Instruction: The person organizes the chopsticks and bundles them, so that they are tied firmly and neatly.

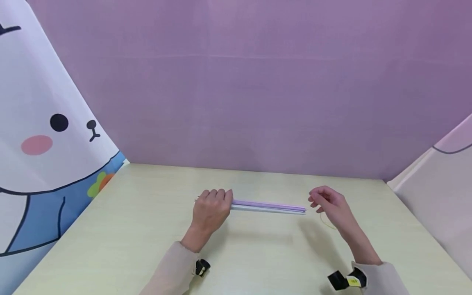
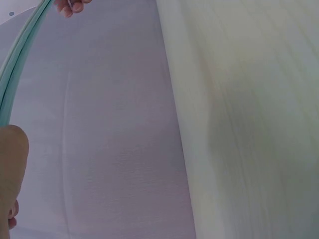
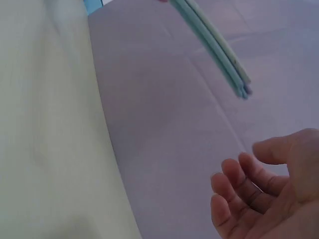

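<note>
My left hand (image 1: 212,211) grips a bundle of thin, straw-like sticks (image 1: 269,206) near their left end and holds them level above the table. They look purple and pale from above, and mint green and whitish in the right wrist view, where their free ends (image 3: 241,89) show. Just right of those ends hovers my right hand (image 1: 330,203), apart from the sticks. Its thumb stands clear of the loosely bent fingers (image 3: 233,172). A thin yellow band (image 1: 327,223) loops below this hand; how it is attached cannot be made out.
A pale wooden-looking table (image 1: 147,237) lies underneath, with shadows of both hands on it. Behind it rises a purple cloth backdrop (image 1: 258,102). A cartoon-printed cloth (image 1: 40,94) borders the left side, and a pale cloth (image 1: 439,196) the right.
</note>
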Demonstrator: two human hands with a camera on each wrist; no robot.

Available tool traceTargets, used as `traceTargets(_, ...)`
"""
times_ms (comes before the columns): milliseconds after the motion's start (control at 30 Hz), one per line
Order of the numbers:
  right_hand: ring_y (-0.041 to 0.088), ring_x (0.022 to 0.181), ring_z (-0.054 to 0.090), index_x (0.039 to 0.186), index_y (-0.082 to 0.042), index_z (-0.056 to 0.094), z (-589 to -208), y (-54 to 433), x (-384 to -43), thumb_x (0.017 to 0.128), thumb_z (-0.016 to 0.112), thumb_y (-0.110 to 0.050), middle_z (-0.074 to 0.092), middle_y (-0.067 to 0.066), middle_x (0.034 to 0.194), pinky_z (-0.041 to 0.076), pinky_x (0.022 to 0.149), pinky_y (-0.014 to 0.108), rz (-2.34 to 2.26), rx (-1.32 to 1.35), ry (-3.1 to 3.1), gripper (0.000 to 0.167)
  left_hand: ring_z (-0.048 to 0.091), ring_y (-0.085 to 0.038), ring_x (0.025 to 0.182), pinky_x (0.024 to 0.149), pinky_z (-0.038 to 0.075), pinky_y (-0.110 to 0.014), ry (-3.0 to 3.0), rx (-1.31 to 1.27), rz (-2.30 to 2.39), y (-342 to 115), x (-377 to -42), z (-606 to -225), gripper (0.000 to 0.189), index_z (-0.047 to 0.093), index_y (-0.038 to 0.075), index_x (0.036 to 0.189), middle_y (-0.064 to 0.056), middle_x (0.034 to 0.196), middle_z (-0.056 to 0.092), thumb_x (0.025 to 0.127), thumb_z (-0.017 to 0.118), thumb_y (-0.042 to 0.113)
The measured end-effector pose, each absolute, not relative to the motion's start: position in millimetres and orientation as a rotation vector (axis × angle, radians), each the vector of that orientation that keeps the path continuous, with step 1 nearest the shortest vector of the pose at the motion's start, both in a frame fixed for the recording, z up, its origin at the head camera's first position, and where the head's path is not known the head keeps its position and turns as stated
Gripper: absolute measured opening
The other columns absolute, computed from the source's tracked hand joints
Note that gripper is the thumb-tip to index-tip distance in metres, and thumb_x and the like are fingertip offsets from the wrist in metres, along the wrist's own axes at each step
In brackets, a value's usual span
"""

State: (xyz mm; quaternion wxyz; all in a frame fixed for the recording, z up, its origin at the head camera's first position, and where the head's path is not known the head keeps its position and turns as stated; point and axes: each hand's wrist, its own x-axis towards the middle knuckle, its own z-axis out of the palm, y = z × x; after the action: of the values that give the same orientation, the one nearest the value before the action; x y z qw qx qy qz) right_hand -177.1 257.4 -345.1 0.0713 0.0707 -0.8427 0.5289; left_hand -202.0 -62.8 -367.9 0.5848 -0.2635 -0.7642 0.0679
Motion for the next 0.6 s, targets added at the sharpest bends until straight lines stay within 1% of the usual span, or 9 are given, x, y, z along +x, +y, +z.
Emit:
traceTargets(100, 0.004, 0.076, 0.06, 0.109, 0.003, 0.056, -350.9, 267.3, -175.1, 0.097, 0.053, -0.016, 0.061, -0.013, 0.085, 0.051, 0.065, 0.025, 1.477, 0.206, -2.608, 0.023, 0.042, -0.011, 0.037, 0.038, 0.029, -0.022, -1.783, -0.607, 0.156, -63.0, -201.7, -367.2, 0.043, 0.05, 0.009, 0.056, -0.001, 0.047, 0.05, 0.094, 0.032, 0.0)
traceTargets(167, 0.002, 0.074, 0.058, 0.109, 0.003, 0.057, -354.0, 272.1, -174.2, 0.096, 0.054, -0.014, 0.06, -0.011, 0.085, 0.05, 0.063, 0.025, 1.419, 0.213, -2.64, 0.022, 0.044, -0.011, 0.038, 0.038, 0.03, -0.022, -1.787, -0.598, 0.159, -64.0, -201.4, -367.2, 0.043, 0.051, 0.009, 0.058, -0.001, 0.048, 0.052, 0.095, 0.033, 0.001)
traceTargets(300, -0.001, 0.073, 0.055, 0.107, 0.002, 0.059, -357.8, 277.7, -173.2, 0.093, 0.057, -0.012, 0.062, 0.001, 0.088, 0.048, 0.061, 0.025, 1.309, 0.227, -2.666, 0.019, 0.046, -0.011, 0.039, 0.04, 0.031, -0.021, -1.793, -0.58, 0.185, -65.9, -201.9, -366.9, 0.041, 0.052, 0.01, 0.059, -0.001, 0.049, 0.052, 0.096, 0.035, 0.003)
traceTargets(367, 0.0, 0.074, 0.055, 0.105, 0.001, 0.06, -358.8, 279.1, -173.7, 0.093, 0.058, -0.012, 0.064, 0.007, 0.092, 0.048, 0.062, 0.024, 1.245, 0.226, -2.677, 0.018, 0.046, -0.012, 0.039, 0.04, 0.031, -0.021, -1.789, -0.57, 0.188, -66.8, -202.3, -366.3, 0.041, 0.052, 0.01, 0.059, -0.001, 0.049, 0.052, 0.096, 0.035, 0.004)
traceTargets(433, 0.001, 0.077, 0.055, 0.105, 0.001, 0.061, -359.7, 280.6, -174.3, 0.092, 0.059, -0.012, 0.065, 0.011, 0.095, 0.047, 0.064, 0.023, 1.177, 0.221, -2.697, 0.018, 0.046, -0.012, 0.039, 0.04, 0.031, -0.022, -1.787, -0.568, 0.179, -67.2, -202.4, -365.6, 0.04, 0.052, 0.01, 0.059, -0.001, 0.049, 0.052, 0.096, 0.037, 0.005)
traceTargets(600, 0.01, 0.081, 0.058, 0.105, 0.001, 0.061, -361.4, 285.8, -174.9, 0.089, 0.061, -0.011, 0.066, 0.012, 0.094, 0.045, 0.066, 0.023, 1.04, 0.186, -2.767, 0.02, 0.048, -0.013, 0.04, 0.04, 0.033, -0.022, -1.771, -0.579, 0.135, -66.5, -201.7, -364.0, 0.037, 0.054, 0.008, 0.06, -0.002, 0.05, 0.054, 0.094, 0.039, 0.004)
